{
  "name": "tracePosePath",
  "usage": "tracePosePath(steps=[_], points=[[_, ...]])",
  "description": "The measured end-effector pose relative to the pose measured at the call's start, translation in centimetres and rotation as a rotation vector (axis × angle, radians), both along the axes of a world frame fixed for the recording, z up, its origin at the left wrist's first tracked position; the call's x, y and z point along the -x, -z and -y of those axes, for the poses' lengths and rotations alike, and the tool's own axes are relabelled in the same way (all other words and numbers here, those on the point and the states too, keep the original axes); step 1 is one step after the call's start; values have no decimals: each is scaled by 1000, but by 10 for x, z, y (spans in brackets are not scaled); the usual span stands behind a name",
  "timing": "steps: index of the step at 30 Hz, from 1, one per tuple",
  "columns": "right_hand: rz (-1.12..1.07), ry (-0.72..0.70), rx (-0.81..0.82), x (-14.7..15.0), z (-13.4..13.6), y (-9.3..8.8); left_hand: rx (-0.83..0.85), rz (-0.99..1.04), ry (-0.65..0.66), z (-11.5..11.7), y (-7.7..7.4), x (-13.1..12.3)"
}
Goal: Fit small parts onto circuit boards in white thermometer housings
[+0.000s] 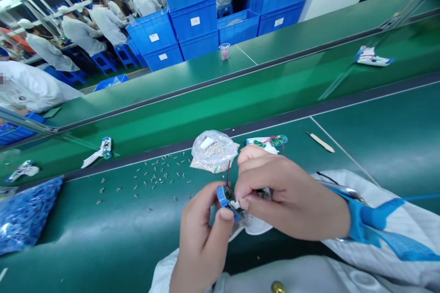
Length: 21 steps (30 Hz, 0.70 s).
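Near the bottom centre, my left hand (pixel 206 233) grips the blue rim of a small blue and white device (pixel 225 197) between thumb and fingers. A red wire rises from the device, and dark and green parts show inside it. My right hand (pixel 282 192) is pinched over its open side, fingertips touching the inner parts; what they hold is too small to make out. Part of the device's white body shows below my hands. Just beyond them lie a clear plastic bag of small parts (pixel 215 151) and another white device with a green circuit board (pixel 280 140).
Small metal parts (pixel 158 176) are scattered left of the bag. A bag of blue pieces (pixel 27 215) lies far left, a wooden-handled tool (pixel 321 142) to the right. Devices sit on the green belt (pixel 178 119). Beyond stand a cup (pixel 224 51), blue crates (pixel 194 23) and several people.
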State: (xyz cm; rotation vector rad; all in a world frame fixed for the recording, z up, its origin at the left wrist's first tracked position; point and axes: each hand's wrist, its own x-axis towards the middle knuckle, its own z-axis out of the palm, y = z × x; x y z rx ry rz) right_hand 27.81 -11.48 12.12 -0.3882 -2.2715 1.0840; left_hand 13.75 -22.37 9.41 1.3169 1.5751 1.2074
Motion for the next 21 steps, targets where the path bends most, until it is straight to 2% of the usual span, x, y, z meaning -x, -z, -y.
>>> tracePosePath(steps=[21], points=[[67,-61,22,-4,0,-5,67,12,127,1,-2,6]])
